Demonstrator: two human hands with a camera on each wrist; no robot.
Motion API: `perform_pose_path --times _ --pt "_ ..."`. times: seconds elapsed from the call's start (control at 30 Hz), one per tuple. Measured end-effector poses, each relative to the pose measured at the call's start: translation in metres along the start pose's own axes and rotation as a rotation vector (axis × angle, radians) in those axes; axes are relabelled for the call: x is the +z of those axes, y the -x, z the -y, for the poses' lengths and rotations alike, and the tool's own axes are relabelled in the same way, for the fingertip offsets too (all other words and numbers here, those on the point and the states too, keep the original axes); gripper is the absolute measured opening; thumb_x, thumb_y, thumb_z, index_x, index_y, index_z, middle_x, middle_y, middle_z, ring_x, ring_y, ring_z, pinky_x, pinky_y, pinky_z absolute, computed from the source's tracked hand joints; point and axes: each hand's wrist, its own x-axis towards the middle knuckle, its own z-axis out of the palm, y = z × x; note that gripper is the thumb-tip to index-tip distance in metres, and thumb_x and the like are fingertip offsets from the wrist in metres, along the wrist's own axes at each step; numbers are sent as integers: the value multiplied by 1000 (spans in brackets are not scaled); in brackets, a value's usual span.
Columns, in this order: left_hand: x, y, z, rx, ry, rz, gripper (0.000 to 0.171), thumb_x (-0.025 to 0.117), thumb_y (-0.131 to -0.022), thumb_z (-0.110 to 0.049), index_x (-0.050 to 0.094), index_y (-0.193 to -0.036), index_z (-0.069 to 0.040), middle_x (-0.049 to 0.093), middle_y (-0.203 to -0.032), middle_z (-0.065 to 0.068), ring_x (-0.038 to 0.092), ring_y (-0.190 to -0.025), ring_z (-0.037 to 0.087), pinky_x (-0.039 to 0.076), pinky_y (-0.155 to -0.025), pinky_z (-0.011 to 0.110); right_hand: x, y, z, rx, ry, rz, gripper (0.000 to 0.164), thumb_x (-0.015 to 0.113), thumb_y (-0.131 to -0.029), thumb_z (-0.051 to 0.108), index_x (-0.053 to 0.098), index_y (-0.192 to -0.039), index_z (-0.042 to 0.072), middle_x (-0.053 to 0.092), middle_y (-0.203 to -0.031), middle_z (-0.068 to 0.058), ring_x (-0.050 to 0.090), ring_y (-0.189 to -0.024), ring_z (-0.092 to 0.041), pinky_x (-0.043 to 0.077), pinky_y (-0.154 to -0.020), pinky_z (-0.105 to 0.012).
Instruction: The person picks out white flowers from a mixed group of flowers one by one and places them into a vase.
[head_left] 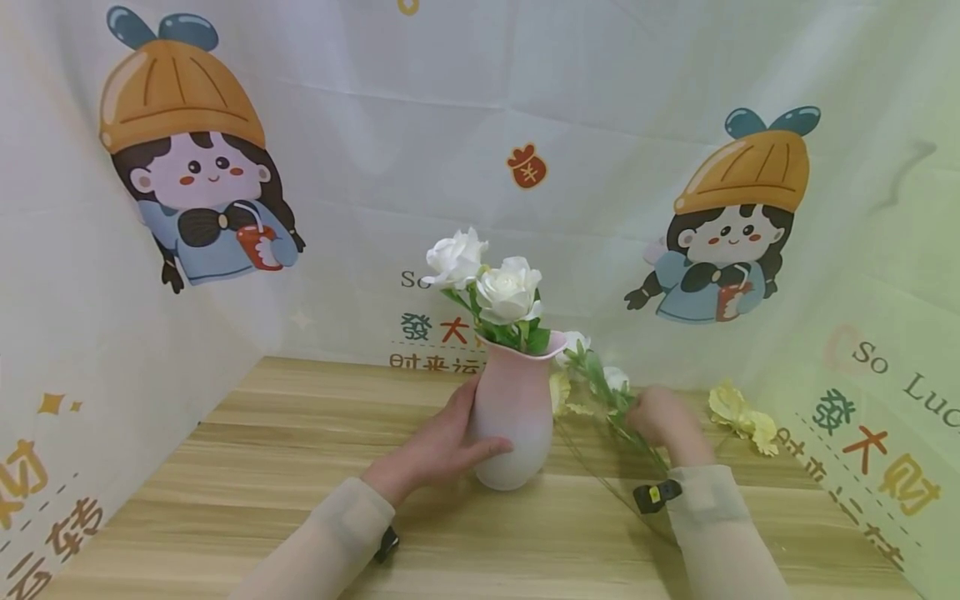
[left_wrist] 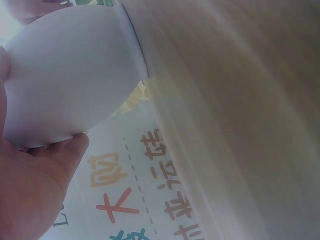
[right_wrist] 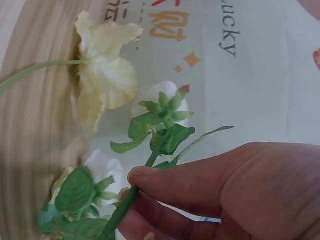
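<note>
A pink-and-white vase stands upright on the table, two white roses with green leaves rising from its mouth. My left hand grips the vase from the left, thumb across its front; in the left wrist view the fingers curve against its pale side. To the right of the vase, my right hand pinches a green stem between thumb and fingers. White blooms lie along the foliage by that hand. Close up, the right wrist view shows a white rose from behind, at the stem's tip.
Yellow flowers lie on the wooden table at the right, and another yellow bloom shows behind the vase. A thin stem crosses the tabletop near the right wrist. Printed cloth hangs behind and at both sides.
</note>
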Motion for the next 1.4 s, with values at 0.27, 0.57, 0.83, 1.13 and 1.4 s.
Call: perform_pose_path --times 0.27,0.57,0.83,1.13,1.4 --pt "0 0 0 4 5 1 106 67 -85 -63 6 -157 -15 29 -150 8 40 -126 19 38 -105 44 -11 6 14 -22 -12 -75 8 63 -80 3 64 -73 6 60 -72 -6 54 -63 -22 47 -51 -33" --pt "0 0 -1 0 1 2 106 67 -85 -64 6 -157 -14 29 -150 8 40 -126 18 38 -105 43 -22 13 29 -70 -4 -162 14 66 -86 9 69 -96 -1 67 -93 -15 60 -80 -30 52 -67 -47" --pt "-1 0 -2 -6 5 7 107 66 -85 -65 6 -157 -14 28 -150 7 40 -125 18 38 -105 43 -28 19 41 -79 -43 -223 19 63 -90 10 69 -104 -2 68 -99 -18 62 -85 -31 53 -71 -49" --pt "-1 0 -1 7 19 14 107 66 -85 -65 4 -157 -15 27 -151 8 39 -126 19 38 -106 45 -34 26 52 -106 -69 -278 20 58 -95 13 67 -107 -2 67 -103 -20 61 -89 -33 52 -74 -51" --pt "-1 0 0 12 22 16 108 66 -85 -65 5 -157 -13 27 -151 8 39 -126 18 37 -106 45 -37 30 56 -116 -90 -330 25 54 -98 15 65 -113 0 65 -111 -19 58 -99 -36 50 -81 -54"
